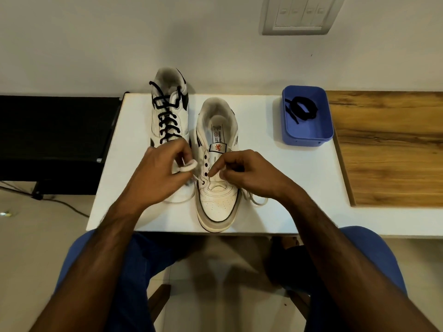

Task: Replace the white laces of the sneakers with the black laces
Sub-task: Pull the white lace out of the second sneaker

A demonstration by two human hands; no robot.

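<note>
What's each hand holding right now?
Left hand: fingers grip the bunched white lace.
Right hand: fingers pinch the white lace at the near sneaker.

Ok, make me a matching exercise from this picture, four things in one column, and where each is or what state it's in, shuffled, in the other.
Column one:
1. left sneaker
2. right sneaker
3. spare black lace
4. white lace

Column two:
A. coiled in the blue tub
B. most eyelets empty
C. pinched in both hands, left hand and right hand
D. laced in black

Pairs: 1-D, 2-B, 3-A, 4-C
</note>
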